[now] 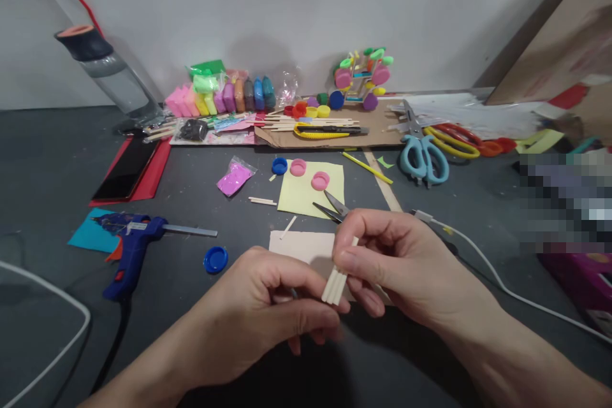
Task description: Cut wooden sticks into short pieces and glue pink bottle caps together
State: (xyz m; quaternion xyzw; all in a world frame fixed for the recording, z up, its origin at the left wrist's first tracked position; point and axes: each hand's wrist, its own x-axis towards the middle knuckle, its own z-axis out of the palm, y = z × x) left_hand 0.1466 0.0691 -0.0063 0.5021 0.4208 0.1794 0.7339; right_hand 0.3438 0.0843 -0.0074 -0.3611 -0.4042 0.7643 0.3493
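Two curled hands, right hand (392,258) pinching sticks (335,285), left hand (268,306) touching

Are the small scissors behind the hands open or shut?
Open: the small scissors' two blade tips stand apart over the yellow paper.

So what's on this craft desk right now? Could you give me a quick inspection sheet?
Surface: dark grey table, crowded toward the back.
Job's things: small bundle of pale sticks; small scissors poking out above the right hand.
Clutter: blue glue gun, bottle caps, yellow paper, clay packs, teal scissors, cap-and-stick model, phone, bottle.
Hands: left hand and right hand both pinch the bundle.
Cables: white cable at right; white and black cords at left.
Surroundings: plain white wall.
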